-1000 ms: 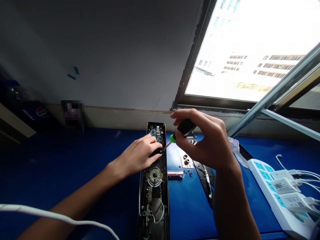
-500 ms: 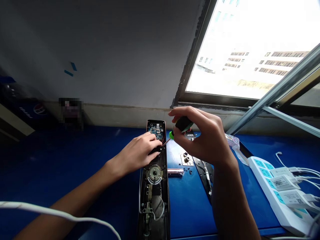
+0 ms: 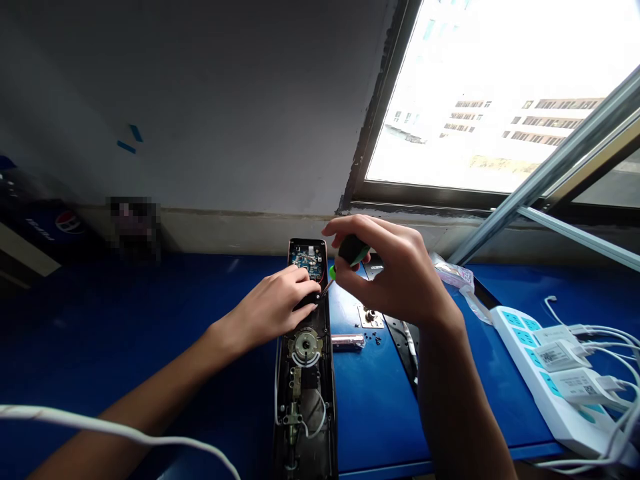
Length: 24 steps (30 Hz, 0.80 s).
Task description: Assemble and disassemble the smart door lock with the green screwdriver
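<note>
A long black lock housing lies open on the blue table, its inside facing up. At its far end sits a circuit board with wires; nearer to me is a round metal mechanism. My left hand lies across the housing, thumb and fingers bent against its inside; what is under the fingertips is hidden. Closed around the black and green handle of a screwdriver is my right hand. The shaft slants down to the left, its tip near the housing's right edge beside my left fingertips.
Right of the housing lie a pink wrapped bar, a metal plate, several small screws and a black panel. A white power strip with plugged adapters stands further right. A white cable crosses the lower left.
The view has shifted slightly, so everything appears a little further left. My right hand and the screwdriver have moved slightly left toward the housing. My left hand stays on it.
</note>
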{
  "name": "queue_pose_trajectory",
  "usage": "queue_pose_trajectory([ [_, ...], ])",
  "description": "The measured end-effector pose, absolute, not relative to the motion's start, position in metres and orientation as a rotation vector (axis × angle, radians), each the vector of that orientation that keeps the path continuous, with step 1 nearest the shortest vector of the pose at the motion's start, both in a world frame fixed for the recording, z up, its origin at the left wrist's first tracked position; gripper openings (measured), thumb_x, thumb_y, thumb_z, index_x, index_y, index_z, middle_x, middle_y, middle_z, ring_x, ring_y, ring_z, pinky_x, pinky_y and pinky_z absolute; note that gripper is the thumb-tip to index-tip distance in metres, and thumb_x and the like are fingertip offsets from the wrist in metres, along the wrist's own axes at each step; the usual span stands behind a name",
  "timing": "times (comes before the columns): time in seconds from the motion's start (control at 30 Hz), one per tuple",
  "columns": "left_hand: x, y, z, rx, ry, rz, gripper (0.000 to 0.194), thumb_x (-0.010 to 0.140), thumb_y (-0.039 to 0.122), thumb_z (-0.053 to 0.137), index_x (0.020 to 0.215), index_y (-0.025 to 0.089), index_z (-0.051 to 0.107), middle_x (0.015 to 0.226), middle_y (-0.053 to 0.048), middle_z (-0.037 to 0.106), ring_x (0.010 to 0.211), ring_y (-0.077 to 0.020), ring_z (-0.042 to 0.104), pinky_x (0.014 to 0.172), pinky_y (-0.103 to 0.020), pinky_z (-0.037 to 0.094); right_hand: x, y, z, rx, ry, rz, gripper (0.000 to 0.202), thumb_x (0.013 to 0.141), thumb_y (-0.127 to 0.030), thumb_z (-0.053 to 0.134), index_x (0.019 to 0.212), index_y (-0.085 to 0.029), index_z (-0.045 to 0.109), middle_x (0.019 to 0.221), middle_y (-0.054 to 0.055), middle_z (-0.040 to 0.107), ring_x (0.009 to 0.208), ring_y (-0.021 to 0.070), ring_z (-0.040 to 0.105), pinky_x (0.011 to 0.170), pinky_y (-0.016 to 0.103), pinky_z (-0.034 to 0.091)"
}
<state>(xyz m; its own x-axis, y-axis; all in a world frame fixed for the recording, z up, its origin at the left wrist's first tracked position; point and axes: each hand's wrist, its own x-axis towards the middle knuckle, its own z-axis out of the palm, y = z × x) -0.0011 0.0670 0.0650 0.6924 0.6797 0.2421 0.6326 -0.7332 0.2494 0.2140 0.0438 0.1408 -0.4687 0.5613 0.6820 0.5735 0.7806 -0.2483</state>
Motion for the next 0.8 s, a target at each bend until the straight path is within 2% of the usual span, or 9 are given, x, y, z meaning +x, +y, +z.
queue_pose_trajectory([
  [0.33, -0.0004, 0.0694, 0.0619, 2.741, 1.067, 0.503, 0.025, 0.098, 0.022, 0.067, 0.122, 0.02, 0.072, 0.111, -0.007, 0.069, 0.107, -0.0251, 0.066, 0.088, -0.038, 0.056, 0.2132, 0.043, 0.1409, -0.837, -2.144, -0.082, 0.031, 0.088, -0.01, 0.059, 0.116, -0.021, 0.066, 0.104, 0.003, 0.074, 0.087, 0.0149, 0.069, 0.077, 0.03, 0.058],
  [0.53, -0.0006, 0.0676, 0.0641, 2.762, 1.074, 0.501, 0.018, 0.096, 0.02, 0.069, 0.114, 0.019, 0.073, 0.108, -0.007, 0.068, 0.105, -0.0247, 0.066, 0.086, -0.036, 0.056, 0.2119, 0.0438, 0.1395, -0.841, -2.171, -0.032, 0.033, 0.085, -0.008, 0.06, 0.116, -0.018, 0.067, 0.1, 0.003, 0.073, 0.082, 0.0131, 0.066, 0.073, 0.028, 0.056],
  [0.8, -0.0017, 0.0684, 0.0652, 2.751, 1.083, 0.525, 0.014, 0.095, 0.019, 0.071, 0.108, 0.019, 0.072, 0.105, -0.006, 0.068, 0.101, -0.0235, 0.067, 0.082, -0.034, 0.057, 0.2105, 0.0426, 0.1405, -0.834, -2.145, -0.064, 0.032, 0.085, -0.008, 0.061, 0.115, -0.016, 0.068, 0.1, 0.003, 0.073, 0.085, 0.0139, 0.068, 0.076, 0.028, 0.056],
])
